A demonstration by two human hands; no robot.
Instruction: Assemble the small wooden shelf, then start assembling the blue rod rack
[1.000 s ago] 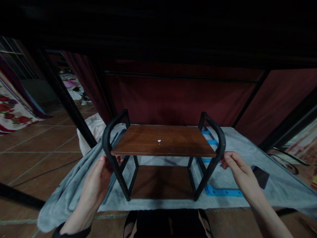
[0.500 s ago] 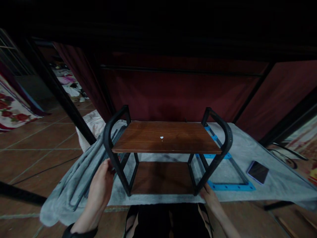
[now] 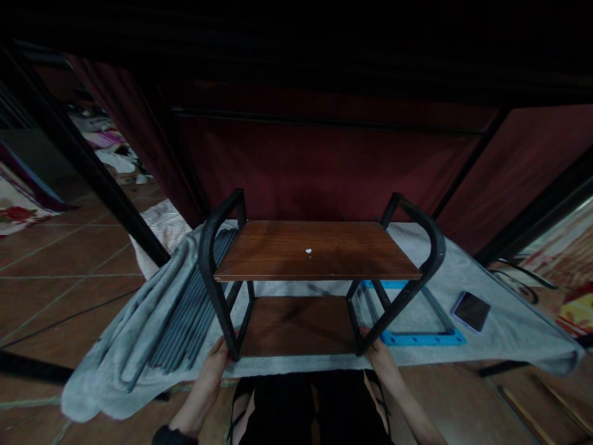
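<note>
A small two-tier rack stands on a grey blanket (image 3: 500, 321). Its top shelf (image 3: 315, 250) and lower shelf (image 3: 296, 324) are brown wood, held in a black metal frame (image 3: 210, 272) with curved side rails. My left hand (image 3: 215, 364) is at the foot of the front left leg, fingers curled round it. My right hand (image 3: 380, 357) grips the foot of the front right leg. Both hands are low, at the blanket's near edge.
Grey metal rods (image 3: 185, 315) lie on the blanket left of the rack. A blue frame (image 3: 417, 337) and a dark phone (image 3: 471, 311) lie to the right. Dark red cloth panels and black posts stand behind. Tiled floor lies left and in front.
Both hands have dropped from the rack's upper side rails to the feet of its front legs. The view has shifted slightly right.
</note>
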